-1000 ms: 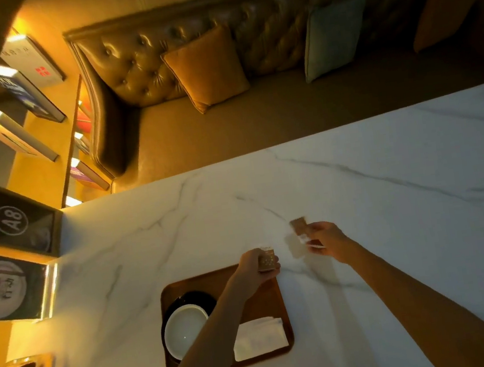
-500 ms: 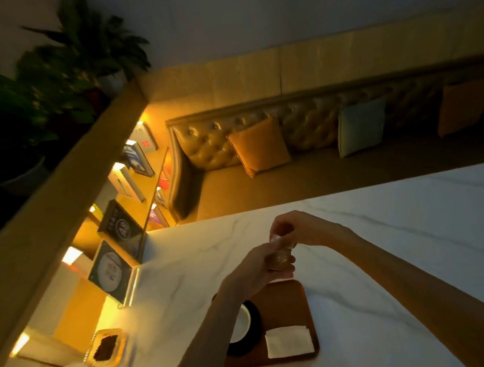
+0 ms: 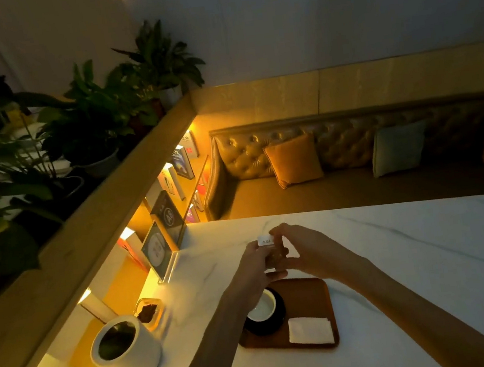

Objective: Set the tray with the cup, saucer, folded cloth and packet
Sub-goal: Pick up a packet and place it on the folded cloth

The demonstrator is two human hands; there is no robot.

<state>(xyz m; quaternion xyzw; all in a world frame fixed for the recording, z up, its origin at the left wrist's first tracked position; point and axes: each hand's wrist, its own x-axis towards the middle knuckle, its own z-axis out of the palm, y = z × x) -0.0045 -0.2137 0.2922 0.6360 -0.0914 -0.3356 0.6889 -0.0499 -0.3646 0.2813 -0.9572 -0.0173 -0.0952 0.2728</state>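
Above the tray (image 3: 311,297), packet (image 3: 266,240) pinched between both hands' fingers (image 3: 275,234).

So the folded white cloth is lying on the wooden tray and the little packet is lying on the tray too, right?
Not quite. The head view shows the folded white cloth on the wooden tray, but the little packet is not: both hands hold it above the table.
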